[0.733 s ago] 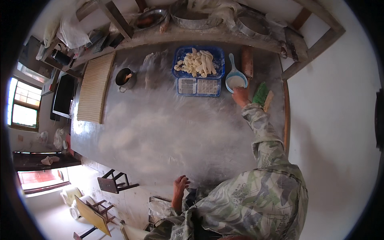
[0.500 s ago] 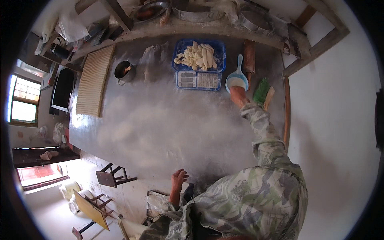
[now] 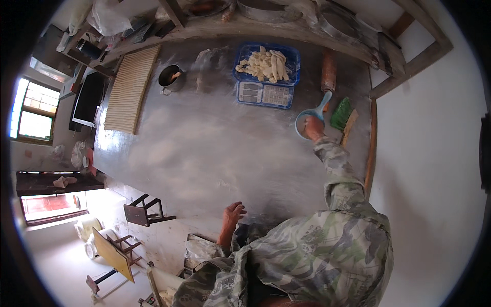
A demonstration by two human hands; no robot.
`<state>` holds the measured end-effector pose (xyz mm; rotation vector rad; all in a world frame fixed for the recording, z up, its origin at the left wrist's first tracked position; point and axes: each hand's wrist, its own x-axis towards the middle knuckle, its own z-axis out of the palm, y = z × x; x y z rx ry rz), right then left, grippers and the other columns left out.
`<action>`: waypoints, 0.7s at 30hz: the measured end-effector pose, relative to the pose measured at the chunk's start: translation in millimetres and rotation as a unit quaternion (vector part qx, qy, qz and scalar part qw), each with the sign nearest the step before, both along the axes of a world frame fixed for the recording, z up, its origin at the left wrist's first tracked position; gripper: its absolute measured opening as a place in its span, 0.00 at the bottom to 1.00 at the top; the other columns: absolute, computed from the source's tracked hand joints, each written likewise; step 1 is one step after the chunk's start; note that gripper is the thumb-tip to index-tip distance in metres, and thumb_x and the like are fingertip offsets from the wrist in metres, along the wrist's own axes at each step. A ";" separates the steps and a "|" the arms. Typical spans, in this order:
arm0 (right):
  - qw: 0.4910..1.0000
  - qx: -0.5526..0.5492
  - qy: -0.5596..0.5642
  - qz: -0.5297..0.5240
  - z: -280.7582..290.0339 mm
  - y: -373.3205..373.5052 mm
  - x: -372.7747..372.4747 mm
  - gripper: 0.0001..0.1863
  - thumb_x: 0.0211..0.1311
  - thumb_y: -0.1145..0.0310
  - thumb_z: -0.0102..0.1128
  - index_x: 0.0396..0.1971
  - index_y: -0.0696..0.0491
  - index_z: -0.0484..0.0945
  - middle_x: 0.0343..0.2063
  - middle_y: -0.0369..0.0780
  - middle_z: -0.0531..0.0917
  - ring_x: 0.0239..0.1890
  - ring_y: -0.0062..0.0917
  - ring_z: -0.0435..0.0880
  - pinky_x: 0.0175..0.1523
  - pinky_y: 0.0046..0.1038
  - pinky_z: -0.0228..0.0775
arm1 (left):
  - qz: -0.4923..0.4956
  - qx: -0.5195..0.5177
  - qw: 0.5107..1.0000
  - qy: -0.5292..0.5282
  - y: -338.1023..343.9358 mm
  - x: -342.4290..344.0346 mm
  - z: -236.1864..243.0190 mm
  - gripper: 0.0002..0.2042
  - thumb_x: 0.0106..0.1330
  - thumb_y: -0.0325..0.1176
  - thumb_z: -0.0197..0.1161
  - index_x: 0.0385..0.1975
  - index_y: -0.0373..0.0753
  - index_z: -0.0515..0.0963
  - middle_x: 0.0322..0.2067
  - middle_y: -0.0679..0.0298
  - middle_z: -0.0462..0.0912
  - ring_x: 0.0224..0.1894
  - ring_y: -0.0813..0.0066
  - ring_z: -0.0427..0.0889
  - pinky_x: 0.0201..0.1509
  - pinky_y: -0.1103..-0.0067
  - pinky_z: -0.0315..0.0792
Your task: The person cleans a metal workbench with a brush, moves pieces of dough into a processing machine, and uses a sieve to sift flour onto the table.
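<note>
My right hand (image 3: 313,128) reaches into the round bowl of a light-blue ladle (image 3: 326,99) on the right of the table. Its fingers are curled inside and partly hidden, so what they grip cannot be made out. The bowl's contents look pale. By the near table edge my left hand (image 3: 233,212) hovers with loosely bent, parted fingers and holds nothing. Farther off, a blue kitchen scale (image 3: 264,95) carries a blue tray (image 3: 295,61) of pale dough pieces (image 3: 262,65). A rolling pin (image 3: 329,69) lies beyond the ladle, and a green-bristled brush (image 3: 341,113) to its right.
Pale flour dusts the dark tabletop (image 3: 204,169). A metal mug (image 3: 171,79) and a ridged cream-coloured mat (image 3: 132,89) are at the left. Pans stand on a wooden shelf (image 3: 215,36) along the back. A white wall is at the right, and a stool (image 3: 148,212) stands left of me.
My right hand and the ladle have come nearer to me, and the ladle's handle has swung to the right. The whole view has shifted slightly. My left hand still holds nothing.
</note>
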<state>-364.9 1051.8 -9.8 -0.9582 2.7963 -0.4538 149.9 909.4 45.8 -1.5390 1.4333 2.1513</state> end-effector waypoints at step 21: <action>0.565 -0.496 -0.515 -0.412 -3.5 23.0 294.2 0.09 0.59 0.76 0.55 0.37 0.63 0.78 0.37 0.45 0.82 0.38 0.37 0.86 0.36 0.32 0.80 | -0.108 -0.035 0.992 0.059 -22.6 -21.0 -16.9 0.19 0.67 0.36 0.56 0.53 0.31 0.73 0.38 0.59 0.83 0.35 0.71 0.85 0.34 0.79 0.75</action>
